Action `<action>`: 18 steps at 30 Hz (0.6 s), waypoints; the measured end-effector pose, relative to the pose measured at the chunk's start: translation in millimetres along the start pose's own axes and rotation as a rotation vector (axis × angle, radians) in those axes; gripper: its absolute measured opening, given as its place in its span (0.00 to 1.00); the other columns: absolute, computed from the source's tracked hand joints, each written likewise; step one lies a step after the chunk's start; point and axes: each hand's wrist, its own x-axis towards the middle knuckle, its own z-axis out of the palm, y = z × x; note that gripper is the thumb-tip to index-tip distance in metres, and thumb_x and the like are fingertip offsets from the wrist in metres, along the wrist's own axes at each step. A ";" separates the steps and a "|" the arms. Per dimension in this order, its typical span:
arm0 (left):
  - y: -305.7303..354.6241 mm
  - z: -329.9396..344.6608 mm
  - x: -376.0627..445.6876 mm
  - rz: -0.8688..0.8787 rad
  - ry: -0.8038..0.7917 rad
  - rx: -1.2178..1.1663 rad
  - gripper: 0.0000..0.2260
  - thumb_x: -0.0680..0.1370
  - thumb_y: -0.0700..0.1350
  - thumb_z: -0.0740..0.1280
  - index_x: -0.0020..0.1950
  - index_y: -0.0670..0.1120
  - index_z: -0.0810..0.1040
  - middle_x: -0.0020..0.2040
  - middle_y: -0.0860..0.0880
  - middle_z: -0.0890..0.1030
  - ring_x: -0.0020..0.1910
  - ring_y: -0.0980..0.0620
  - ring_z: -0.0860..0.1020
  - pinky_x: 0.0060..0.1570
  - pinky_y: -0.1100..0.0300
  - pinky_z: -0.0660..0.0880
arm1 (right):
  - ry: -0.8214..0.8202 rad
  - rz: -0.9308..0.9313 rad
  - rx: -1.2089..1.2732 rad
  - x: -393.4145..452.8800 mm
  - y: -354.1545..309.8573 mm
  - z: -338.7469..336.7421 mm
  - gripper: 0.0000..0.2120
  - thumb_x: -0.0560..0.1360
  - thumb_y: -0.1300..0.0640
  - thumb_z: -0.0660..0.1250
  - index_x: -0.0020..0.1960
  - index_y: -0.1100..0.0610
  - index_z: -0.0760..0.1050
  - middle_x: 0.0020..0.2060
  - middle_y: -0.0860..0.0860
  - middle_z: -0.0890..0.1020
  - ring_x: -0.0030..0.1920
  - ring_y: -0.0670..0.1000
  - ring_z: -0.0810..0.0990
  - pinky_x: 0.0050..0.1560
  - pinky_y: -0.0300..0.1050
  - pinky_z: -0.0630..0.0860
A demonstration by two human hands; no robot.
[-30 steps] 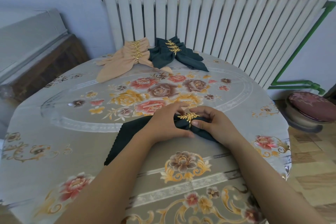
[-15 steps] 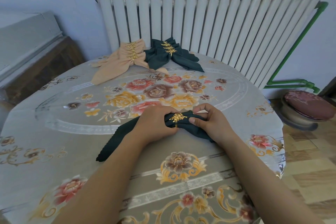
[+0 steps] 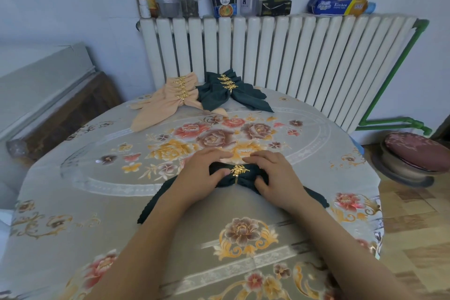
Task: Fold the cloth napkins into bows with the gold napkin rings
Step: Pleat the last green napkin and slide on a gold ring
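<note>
At frame centre, left hand and right hand each grip the dark green cloth napkin, fingers curled, flanking its gold leaf-shaped ring

Napkin in hand: dark green napkin on the floral tablecloth, cinched by a gold leaf ring
Left hand: curled round the left loop; thumb beside the ring
Right hand: gripping the right loop
Finished bows: peach stack touching a green stack (both ringed in gold), near the radiator
</note>
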 end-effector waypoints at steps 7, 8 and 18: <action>-7.3 4.6 -6.2 -0.053 0.102 -0.109 0.12 0.78 0.38 0.65 0.58 0.49 0.81 0.55 0.53 0.80 0.56 0.59 0.74 0.48 0.82 0.62 | -0.167 0.032 0.136 24.2 -29.0 -1.0 0.13 0.76 0.51 0.66 0.59 0.52 0.79 0.48 0.48 0.83 0.48 0.47 0.77 0.45 0.35 0.67; -10.7 5.9 -6.6 -0.095 0.141 -0.166 0.12 0.77 0.37 0.65 0.56 0.49 0.82 0.54 0.54 0.81 0.55 0.59 0.75 0.48 0.81 0.64 | -0.152 0.060 0.185 23.3 -28.3 1.5 0.12 0.76 0.53 0.66 0.58 0.53 0.79 0.48 0.47 0.82 0.47 0.46 0.76 0.43 0.31 0.67; -13.3 3.6 -12.7 -0.070 0.076 -0.139 0.05 0.76 0.46 0.69 0.40 0.53 0.82 0.40 0.59 0.80 0.43 0.64 0.75 0.39 0.74 0.66 | 0.071 0.153 0.279 10.1 -27.1 28.2 0.11 0.76 0.53 0.67 0.57 0.51 0.77 0.49 0.44 0.79 0.51 0.43 0.75 0.50 0.34 0.68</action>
